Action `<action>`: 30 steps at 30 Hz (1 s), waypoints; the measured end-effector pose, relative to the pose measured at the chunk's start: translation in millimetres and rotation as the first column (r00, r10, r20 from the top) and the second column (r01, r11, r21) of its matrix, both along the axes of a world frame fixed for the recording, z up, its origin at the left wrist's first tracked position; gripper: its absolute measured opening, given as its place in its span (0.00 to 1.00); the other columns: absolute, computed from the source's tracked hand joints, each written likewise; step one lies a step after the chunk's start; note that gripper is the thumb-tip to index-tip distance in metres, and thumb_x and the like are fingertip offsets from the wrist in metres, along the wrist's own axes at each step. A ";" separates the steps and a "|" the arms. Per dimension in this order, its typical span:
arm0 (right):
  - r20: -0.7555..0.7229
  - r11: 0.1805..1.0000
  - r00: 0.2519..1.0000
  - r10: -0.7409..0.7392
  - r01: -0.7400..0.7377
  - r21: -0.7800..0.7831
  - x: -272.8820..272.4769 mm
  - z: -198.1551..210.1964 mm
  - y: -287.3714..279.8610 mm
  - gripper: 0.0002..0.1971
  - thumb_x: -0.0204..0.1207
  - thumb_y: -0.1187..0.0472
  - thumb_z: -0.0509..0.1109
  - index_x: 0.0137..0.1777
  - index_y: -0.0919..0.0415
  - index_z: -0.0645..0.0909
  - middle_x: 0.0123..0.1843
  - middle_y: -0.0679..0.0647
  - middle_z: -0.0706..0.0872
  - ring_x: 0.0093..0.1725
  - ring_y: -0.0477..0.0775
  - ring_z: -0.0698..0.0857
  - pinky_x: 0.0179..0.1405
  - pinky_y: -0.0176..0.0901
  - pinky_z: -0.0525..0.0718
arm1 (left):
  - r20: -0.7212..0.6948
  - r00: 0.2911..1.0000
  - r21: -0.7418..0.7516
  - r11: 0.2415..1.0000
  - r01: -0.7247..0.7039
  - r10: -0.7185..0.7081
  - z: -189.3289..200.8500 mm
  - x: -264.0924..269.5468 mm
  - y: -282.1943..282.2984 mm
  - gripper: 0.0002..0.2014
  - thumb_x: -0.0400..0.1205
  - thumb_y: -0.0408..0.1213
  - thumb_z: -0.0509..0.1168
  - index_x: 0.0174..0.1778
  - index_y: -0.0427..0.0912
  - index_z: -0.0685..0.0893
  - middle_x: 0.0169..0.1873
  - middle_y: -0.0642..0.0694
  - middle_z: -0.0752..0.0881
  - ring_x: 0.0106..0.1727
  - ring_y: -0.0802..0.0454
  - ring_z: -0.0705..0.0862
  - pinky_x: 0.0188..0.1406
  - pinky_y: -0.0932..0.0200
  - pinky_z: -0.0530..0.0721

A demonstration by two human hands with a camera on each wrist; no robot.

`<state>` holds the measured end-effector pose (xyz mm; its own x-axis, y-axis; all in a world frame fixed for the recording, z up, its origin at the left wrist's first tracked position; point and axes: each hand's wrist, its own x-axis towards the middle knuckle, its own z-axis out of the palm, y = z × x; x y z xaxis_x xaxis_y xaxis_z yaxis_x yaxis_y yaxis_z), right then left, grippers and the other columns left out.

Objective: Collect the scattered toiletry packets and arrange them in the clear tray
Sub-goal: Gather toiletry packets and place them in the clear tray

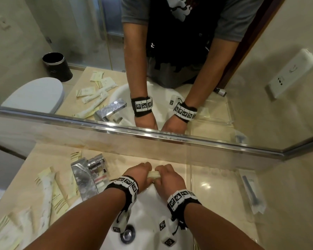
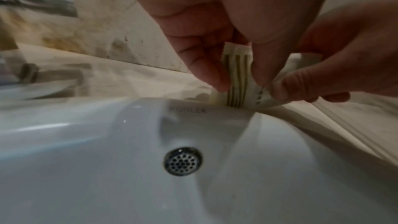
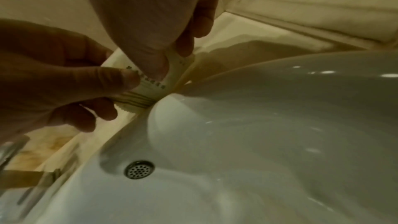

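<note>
Our left hand (image 1: pixel 139 175) and right hand (image 1: pixel 167 177) both pinch one packet (image 1: pixel 154 174) between them, likely passing it toward the tray (image 1: pixel 191 177) at our right.

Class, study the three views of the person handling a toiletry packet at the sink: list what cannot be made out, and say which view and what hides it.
1. Packet: head view, mostly covered by the left hand and right hand.
2. Packet print: right wrist view, too blurred and small to read.
3. Clear tray: head view, transparent, its outline faint against the counter.
4. Loose packets: head view, blurred, and the pile is cut off at the left edge.
</note>
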<state>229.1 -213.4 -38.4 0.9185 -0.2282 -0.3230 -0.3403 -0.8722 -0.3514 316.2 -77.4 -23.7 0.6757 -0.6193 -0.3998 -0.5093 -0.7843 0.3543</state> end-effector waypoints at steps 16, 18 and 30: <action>-0.016 0.997 1.000 -0.015 0.014 -0.076 -5.5 -4.1 10.4 0.25 0.81 0.55 0.61 0.79 0.45 0.66 0.68 0.53 0.75 0.58 0.58 0.82 0.50 0.49 0.83 | 0.027 0.991 0.035 0.991 0.127 -0.128 -9.1 -7.4 3.0 0.23 0.85 0.48 0.59 0.76 0.47 0.69 0.66 0.43 0.75 0.61 0.41 0.81 0.57 0.48 0.82; -0.020 0.998 1.000 -0.009 0.008 -0.063 -6.0 -5.2 10.5 0.26 0.80 0.57 0.62 0.78 0.46 0.66 0.69 0.54 0.74 0.60 0.59 0.81 0.50 0.49 0.82 | 0.016 0.991 0.030 0.991 0.129 -0.130 -10.1 -9.9 4.4 0.23 0.85 0.47 0.59 0.77 0.48 0.68 0.67 0.44 0.75 0.62 0.41 0.81 0.59 0.47 0.81; 0.067 0.999 0.998 0.021 -0.018 -0.051 -2.3 10.4 2.9 0.24 0.77 0.63 0.63 0.73 0.47 0.73 0.61 0.52 0.83 0.62 0.58 0.79 0.56 0.49 0.81 | -0.033 0.999 -0.042 0.999 -0.026 0.024 5.7 -4.3 9.3 0.14 0.85 0.42 0.56 0.66 0.47 0.76 0.58 0.45 0.83 0.56 0.44 0.83 0.51 0.54 0.81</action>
